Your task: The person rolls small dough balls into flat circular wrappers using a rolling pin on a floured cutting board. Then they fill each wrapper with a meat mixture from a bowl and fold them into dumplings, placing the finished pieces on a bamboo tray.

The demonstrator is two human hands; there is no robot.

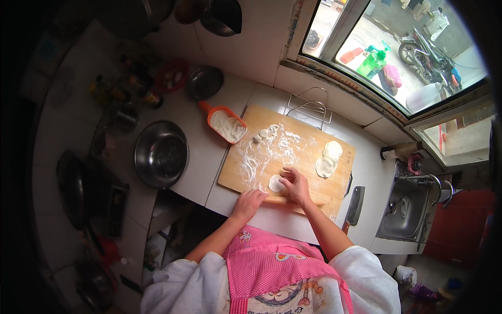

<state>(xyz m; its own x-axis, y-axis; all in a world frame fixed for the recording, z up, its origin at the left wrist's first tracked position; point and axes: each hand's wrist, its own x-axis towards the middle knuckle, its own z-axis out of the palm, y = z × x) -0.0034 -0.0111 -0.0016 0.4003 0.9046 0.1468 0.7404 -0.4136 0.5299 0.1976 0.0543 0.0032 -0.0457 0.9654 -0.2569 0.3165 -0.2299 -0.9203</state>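
Note:
A floured wooden cutting board (pixel 296 157) lies before me. My left hand (pixel 249 202) rests on the left end of a wooden rolling pin (pixel 288 201) along the board's near edge. My right hand (pixel 295 183) reaches over the pin, its fingertips at the right rim of a small round dough wrapper (pixel 276 183); part of the wrapper is hidden by them. A few small dough pieces (pixel 261 135) sit in the flour at the board's upper left. Flattened dough wrappers (pixel 327 167) lie overlapping at its right side.
An orange scoop of flour (pixel 227 125) overlaps the board's left edge. Further left stands a steel basin (pixel 161 154). A cleaver (pixel 355 206) lies right of the board, before the sink (pixel 404 216). A wire rack (pixel 311 108) stands behind the board, below the window.

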